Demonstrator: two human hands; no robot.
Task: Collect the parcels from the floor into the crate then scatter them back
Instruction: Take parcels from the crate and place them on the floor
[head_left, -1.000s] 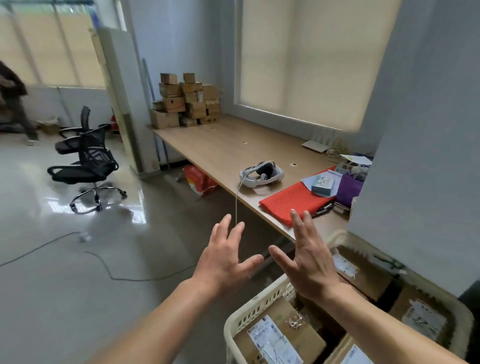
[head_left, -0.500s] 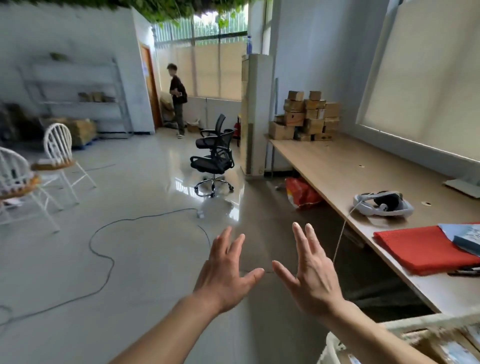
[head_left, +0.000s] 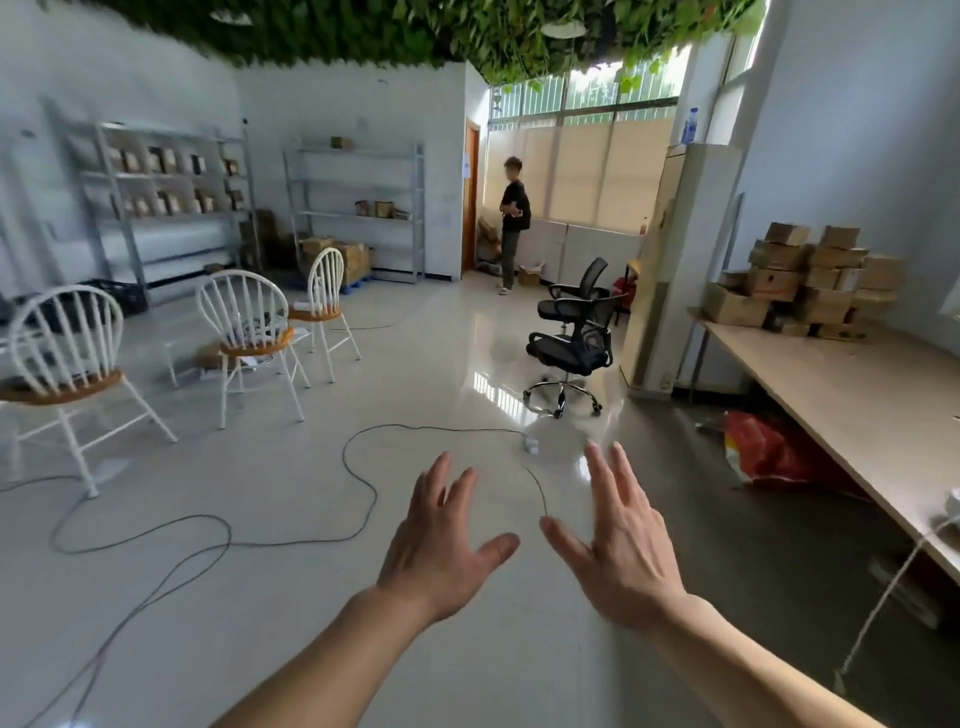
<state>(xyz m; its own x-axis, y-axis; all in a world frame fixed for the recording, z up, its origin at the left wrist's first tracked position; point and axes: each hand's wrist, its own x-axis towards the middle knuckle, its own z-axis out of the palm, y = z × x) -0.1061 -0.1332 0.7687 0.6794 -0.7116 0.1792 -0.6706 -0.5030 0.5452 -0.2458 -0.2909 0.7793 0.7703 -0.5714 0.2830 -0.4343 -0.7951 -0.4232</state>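
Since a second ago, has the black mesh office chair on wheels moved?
No. The black office chair still stands just left of the tall white cabinet; only the view swung left.

Left hand (head_left: 441, 545), right hand (head_left: 623, 551): forearms cut by bottom edge.
Table (head_left: 857, 400): cut by right edge; red bag (head_left: 763, 452) partly hidden beneath it.
Shelf goods (head_left: 156, 161): blurred, unreadable.
Floor cable (head_left: 441, 428): exits bottom-left edge.
Stacked boxes (head_left: 810, 280): markings too small.
Nearest white chair (head_left: 62, 353): clipped by left edge.
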